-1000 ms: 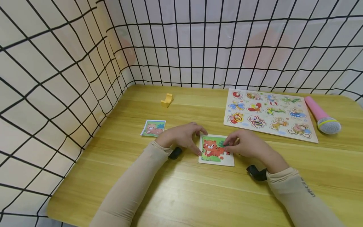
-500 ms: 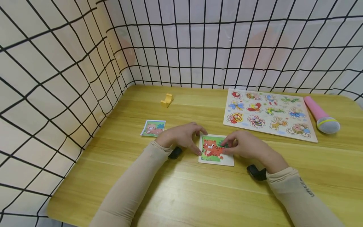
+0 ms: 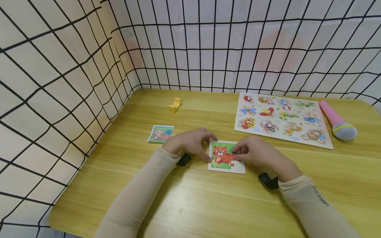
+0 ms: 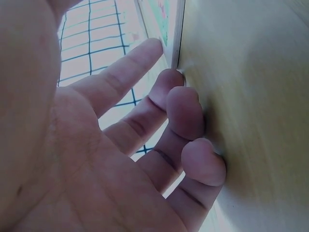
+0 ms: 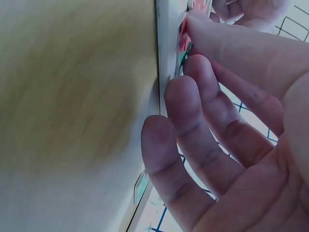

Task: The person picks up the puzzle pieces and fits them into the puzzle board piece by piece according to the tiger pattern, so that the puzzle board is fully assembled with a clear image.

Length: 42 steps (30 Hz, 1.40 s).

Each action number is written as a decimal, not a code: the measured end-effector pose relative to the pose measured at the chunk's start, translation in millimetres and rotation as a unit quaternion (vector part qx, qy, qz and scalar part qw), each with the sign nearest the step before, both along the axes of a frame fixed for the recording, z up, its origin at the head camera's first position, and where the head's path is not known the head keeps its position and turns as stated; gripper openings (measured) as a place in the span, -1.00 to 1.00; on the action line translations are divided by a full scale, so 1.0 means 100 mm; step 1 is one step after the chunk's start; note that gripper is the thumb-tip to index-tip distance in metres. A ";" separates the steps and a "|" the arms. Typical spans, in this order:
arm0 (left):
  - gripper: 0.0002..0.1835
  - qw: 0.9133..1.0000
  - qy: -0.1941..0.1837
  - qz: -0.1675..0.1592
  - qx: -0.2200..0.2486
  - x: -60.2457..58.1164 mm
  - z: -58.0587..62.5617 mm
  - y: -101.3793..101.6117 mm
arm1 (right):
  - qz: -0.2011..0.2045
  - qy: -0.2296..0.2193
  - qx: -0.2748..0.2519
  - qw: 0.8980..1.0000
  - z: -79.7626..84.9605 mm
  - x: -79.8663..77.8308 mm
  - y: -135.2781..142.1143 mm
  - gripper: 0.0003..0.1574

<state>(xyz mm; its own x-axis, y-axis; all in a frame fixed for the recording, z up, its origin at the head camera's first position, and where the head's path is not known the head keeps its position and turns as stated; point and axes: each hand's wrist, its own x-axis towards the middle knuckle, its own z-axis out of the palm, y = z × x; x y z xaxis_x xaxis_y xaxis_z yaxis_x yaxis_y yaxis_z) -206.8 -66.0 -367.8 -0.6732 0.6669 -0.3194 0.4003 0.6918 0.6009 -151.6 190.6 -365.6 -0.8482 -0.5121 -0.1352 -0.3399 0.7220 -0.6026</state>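
In the head view, a square jigsaw board [image 3: 223, 158] with a tiger picture lies flat on the table, bare white at its lower right. My left hand [image 3: 196, 142] rests at its left side, thumb at the left edge and index fingertip by the far left corner. In the left wrist view, the other fingers [image 4: 186, 113] bend loosely against the tabletop. My right hand [image 3: 257, 150] pinches a puzzle piece [image 5: 183, 46], with red and green on it, at the board's right side. Fingers mostly hide that piece.
A small tiger picture card [image 3: 160, 134] lies left of the board, with a yellow curved block [image 3: 175, 104] behind it. A peg puzzle of insects [image 3: 279, 120] and a pink toy microphone [image 3: 337, 120] lie at the back right. Black netting [image 3: 184, 49] borders the table.
My right fingertips have shifted slightly left over the board's right part with the puzzle piece. The left hand stays at the board's left edge.
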 end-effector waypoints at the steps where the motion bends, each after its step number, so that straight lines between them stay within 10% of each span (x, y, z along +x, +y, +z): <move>1: -0.19 1.000 -0.001 0.000 0.000 0.00 0.00 0.00 | 0.001 -0.002 0.000 1.000 0.00 0.00 0.00 -0.84; 34: -0.17 1.000 -0.005 0.000 -0.003 0.02 0.00 -0.02 | 0.006 -0.007 -0.017 1.000 0.03 -0.01 0.09 -0.77; 42: -0.17 1.000 0.008 -0.002 -0.009 0.01 0.00 -0.03 | -0.087 0.023 0.025 0.996 0.09 -0.07 0.28 -0.64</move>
